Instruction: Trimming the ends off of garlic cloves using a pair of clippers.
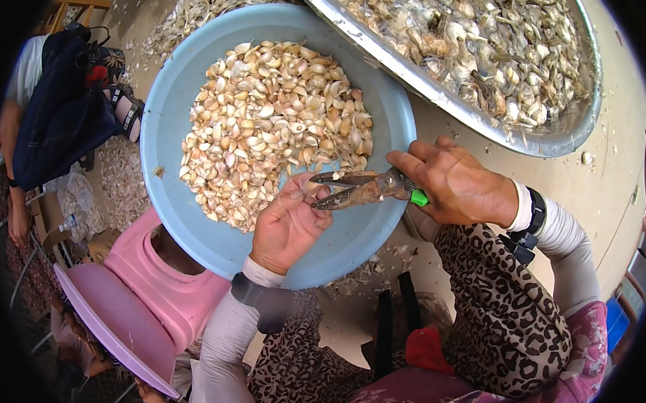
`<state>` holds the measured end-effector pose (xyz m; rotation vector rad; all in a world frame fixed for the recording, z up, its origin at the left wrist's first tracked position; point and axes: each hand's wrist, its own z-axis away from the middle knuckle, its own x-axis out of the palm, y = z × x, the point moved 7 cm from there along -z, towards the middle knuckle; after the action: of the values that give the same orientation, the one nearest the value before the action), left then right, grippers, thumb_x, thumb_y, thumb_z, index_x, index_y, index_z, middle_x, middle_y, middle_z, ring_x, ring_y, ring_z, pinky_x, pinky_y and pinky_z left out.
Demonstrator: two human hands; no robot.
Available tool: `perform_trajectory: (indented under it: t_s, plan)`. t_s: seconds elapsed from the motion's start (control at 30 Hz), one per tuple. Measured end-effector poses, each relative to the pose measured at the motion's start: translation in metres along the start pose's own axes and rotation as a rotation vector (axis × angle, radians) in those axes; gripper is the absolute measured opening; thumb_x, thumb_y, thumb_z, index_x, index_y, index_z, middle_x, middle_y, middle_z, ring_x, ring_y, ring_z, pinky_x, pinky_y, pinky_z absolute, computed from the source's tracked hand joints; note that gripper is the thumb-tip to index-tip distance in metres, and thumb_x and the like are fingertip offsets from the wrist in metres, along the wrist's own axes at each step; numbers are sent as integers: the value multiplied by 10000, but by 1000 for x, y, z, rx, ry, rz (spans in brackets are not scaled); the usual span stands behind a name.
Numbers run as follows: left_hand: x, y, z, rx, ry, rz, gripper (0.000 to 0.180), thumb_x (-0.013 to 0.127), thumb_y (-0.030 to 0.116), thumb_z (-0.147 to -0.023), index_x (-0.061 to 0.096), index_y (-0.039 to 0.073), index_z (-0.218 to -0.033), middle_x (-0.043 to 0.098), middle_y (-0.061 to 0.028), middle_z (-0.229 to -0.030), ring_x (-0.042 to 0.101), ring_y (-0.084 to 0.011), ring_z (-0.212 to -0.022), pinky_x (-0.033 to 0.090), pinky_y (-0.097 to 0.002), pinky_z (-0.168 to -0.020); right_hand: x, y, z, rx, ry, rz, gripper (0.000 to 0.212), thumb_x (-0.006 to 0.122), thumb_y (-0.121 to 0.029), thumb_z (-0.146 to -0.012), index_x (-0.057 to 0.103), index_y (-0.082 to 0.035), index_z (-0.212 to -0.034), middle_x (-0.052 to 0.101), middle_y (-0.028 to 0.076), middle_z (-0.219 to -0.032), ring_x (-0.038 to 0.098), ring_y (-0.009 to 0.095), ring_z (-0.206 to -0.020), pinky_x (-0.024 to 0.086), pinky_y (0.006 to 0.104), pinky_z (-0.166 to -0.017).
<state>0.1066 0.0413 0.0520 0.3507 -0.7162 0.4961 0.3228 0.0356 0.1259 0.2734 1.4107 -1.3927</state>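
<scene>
My right hand [459,181] is wrapped round a pair of pruning shears [358,189] with worn, dirty blades and a bit of bright green at the handle. The blades point left and stand a little apart. Their tips meet the curled fingers of my left hand [289,221], which is turned palm up; whatever lies between those fingertips is too small to make out. Both hands are over the near right part of a wide light-blue basin [165,136]. A heap of separated garlic cloves [276,117] covers much of the basin's bottom.
At the upper right, a large metal basin [551,142] full of wet, unpeeled garlic overlaps the blue rim. A pink plastic stool [161,288] and a lilac lid-like piece [119,318] stand left. Garlic skins [206,8] litter the floor. Other people [60,119] sit at the left.
</scene>
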Motion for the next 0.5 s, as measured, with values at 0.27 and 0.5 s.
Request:
perform_trajectory:
  t_s: [0.27, 0.5]
  plan:
    - [16, -24, 8, -56, -210, -25, 331, 544, 226, -1009, 512, 110, -1317, 603, -92, -1050, 497, -194, -830, 401, -331, -706, -1, -2, -2, -15, -19, 49, 631, 724, -89, -736, 523, 57, -1316, 582, 116, -868, 619, 303, -819, 434, 411, -770]
    - [16, -41, 8, -91, -188, 120, 393, 515, 99, -1001, 424, 95, -1383, 613, -108, -1070, 582, -229, -881, 467, -354, -739, -4, -6, -4, -11, 2, 16, 633, 721, -90, -747, 517, 53, -1329, 576, 123, -894, 612, 308, -863, 400, 422, -769]
